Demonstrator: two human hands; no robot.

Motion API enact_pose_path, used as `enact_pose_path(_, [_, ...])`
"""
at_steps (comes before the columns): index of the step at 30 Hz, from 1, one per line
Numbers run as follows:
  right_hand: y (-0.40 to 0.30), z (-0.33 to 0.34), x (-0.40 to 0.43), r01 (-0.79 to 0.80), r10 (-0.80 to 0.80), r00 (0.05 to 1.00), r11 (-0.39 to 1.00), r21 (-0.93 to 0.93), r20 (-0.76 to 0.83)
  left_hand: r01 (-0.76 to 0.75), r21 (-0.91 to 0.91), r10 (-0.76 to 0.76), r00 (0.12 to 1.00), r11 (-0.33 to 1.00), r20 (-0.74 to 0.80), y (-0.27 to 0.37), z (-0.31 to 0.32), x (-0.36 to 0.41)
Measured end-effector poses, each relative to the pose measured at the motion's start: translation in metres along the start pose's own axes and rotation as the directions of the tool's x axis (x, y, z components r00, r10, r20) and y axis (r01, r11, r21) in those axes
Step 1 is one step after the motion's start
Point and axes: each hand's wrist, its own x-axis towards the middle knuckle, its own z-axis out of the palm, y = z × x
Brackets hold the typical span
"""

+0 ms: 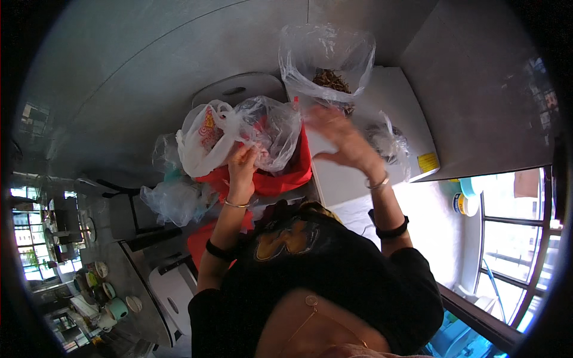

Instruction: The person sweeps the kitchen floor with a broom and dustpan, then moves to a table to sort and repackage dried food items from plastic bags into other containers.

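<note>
My left hand (243, 163) grips the gathered edge of a clear plastic bag (280, 150), which rests over an open red fabric bag (286, 184). What the clear bag holds looks reddish and is hard to make out. A white plastic carrier bag (197, 156) with red and yellow print lies just left of that hand. Blurred by motion, my right hand (342, 138) is over a white surface (347, 183), thumb apart from the fingers and nothing visible in it. Beyond it, an open clear bag (297, 74) contains dried brown strips (331, 80).
A knotted clear bag (389, 143) with dark contents lies to the right, near a yellow label (428, 163). Crumpled clear bags (179, 201) sit at left. Behind the red bag rises a grey chair back (241, 87). A window (515, 241) is at right, a cluttered table (130, 286) at lower left.
</note>
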Motion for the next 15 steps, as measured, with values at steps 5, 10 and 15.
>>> enact_pose_path(5, [-0.017,0.045,0.047,0.120,0.007,0.918,0.947,-0.297,0.396,-0.105,-0.331,0.177,0.965,0.938,0.195,0.034,-0.004,-0.011])
enact_pose_path(10, [0.000,0.014,0.047,0.023,-0.008,0.996,0.986,-0.164,0.088,-0.059,-0.534,0.186,0.965,0.843,0.187,0.070,-0.021,-0.019])
enact_pose_path(15, [-0.020,-0.073,0.026,-0.045,0.010,0.994,0.948,-0.314,-0.111,0.502,-0.581,-0.093,0.802,0.641,0.590,0.111,0.002,-0.024])
